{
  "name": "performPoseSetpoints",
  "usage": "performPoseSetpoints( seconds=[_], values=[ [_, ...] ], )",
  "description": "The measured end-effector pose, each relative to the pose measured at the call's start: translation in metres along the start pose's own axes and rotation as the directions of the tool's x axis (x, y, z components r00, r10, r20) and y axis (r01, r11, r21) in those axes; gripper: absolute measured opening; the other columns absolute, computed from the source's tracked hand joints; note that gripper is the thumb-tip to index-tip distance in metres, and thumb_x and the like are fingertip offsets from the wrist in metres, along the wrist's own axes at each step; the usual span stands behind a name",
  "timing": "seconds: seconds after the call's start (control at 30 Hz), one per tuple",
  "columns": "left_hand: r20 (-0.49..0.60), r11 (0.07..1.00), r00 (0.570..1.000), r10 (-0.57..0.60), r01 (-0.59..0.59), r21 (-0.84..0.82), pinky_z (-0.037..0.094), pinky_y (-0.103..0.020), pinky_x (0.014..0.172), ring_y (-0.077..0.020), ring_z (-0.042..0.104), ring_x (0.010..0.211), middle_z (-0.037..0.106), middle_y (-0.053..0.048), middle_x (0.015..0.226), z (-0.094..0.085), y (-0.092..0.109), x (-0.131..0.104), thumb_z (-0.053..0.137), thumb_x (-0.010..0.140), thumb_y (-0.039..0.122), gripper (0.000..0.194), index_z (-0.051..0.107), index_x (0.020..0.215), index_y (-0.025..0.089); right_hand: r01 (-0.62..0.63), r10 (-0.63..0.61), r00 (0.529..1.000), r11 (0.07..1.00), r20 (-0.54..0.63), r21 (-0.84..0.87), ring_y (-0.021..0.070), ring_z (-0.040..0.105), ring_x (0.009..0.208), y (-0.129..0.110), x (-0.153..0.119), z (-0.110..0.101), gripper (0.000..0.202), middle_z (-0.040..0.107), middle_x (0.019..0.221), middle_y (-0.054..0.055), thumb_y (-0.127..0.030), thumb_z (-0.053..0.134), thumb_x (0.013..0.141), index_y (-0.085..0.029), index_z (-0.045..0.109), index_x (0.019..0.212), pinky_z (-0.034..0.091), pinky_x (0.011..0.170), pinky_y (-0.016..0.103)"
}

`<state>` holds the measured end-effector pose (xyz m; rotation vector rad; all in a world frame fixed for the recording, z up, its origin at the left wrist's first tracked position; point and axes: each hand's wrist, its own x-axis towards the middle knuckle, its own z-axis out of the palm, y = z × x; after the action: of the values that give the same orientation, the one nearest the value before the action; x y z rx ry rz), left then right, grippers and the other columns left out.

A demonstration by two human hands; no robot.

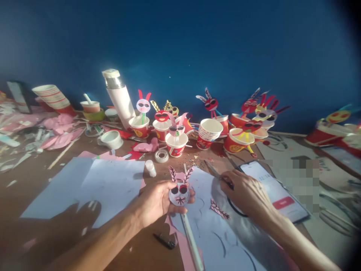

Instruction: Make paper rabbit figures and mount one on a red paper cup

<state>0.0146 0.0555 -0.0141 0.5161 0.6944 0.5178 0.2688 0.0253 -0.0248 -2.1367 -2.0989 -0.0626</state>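
Atop the pale face (179, 195) stand dark-lined pink ears (188, 175).

The paper face (178, 196) in my left fingers (180, 209) is pale white, with black eyes (175, 190) touched with red at the edges and a mouth (181, 201) of crossed black strokes. Its pink ears (173, 175) carry black branching lines, a pattern repeated on the loose pink cutout (220, 209) just short of my right fingers (226, 181). Under that, a white sheet (203, 184) shows dark curves. Beyond my fingers, the cups (176, 149) are red and white, the tabletop (132, 246) brown, the wall (180, 45) deep blue.
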Motion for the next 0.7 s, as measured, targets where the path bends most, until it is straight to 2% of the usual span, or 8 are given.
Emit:
performPoseSetpoints(
  seconds=[0.13, 0.33, 0.53, 0.7],
  values=[
    [-0.073, 1.000, 0.997, 0.014, -0.014, 0.006, 0.054, -0.035, 0.066, -0.0310, 0.066, 0.093, 0.067, -0.021, 0.103, -0.002, -0.001, 0.001, 0.051, 0.083, 0.020, 0.022, 0.061, 0.097, 0.005, -0.050, 0.050, 0.999, 0.999, -0.012, 0.012, 0.0181, 0.064, 0.062, 0.003, -0.005, -0.010, 0.016, 0.071, 0.077, 0.000, -0.028, 0.054, 0.075, -0.025, 0.067, 0.085, 0.035, 0.049, 0.025],
    [-0.086, 1.000, 0.996, 0.001, -0.001, 0.007, 0.055, -0.034, 0.067, -0.0295, 0.066, 0.091, 0.068, -0.021, 0.101, -0.002, 0.001, -0.001, 0.049, 0.086, 0.020, 0.025, 0.061, 0.099, 0.003, -0.027, 0.026, 0.999, 0.998, 0.023, 0.058, 0.0156, 0.065, 0.061, 0.007, -0.023, -0.015, 0.016, 0.070, 0.074, -0.003, -0.029, 0.053, 0.076, -0.025, 0.065, 0.087, 0.039, 0.049, 0.024],
    [-0.046, 0.999, 0.998, 0.030, -0.030, 0.014, 0.055, -0.033, 0.070, -0.0277, 0.065, 0.094, 0.067, -0.020, 0.105, -0.002, 0.004, -0.003, 0.048, 0.087, 0.022, 0.026, 0.061, 0.102, 0.004, 0.011, -0.012, 1.000, 1.000, 0.014, 0.024, 0.0166, 0.063, 0.057, 0.009, -0.041, -0.008, 0.014, 0.067, 0.072, -0.001, -0.029, 0.050, 0.079, -0.023, 0.062, 0.084, 0.036, 0.043, 0.023],
    [0.001, 0.998, 0.998, 0.059, -0.059, -0.004, 0.054, -0.033, 0.072, -0.0256, 0.065, 0.092, 0.066, -0.018, 0.105, -0.006, 0.002, -0.001, 0.051, 0.087, 0.024, 0.025, 0.059, 0.104, 0.008, 0.015, -0.015, 1.000, 0.999, 0.012, -0.052, 0.0197, 0.065, 0.064, 0.007, -0.047, 0.001, 0.016, 0.068, 0.078, 0.002, -0.029, 0.047, 0.081, -0.024, 0.060, 0.088, 0.032, 0.041, 0.024]
  ],
)
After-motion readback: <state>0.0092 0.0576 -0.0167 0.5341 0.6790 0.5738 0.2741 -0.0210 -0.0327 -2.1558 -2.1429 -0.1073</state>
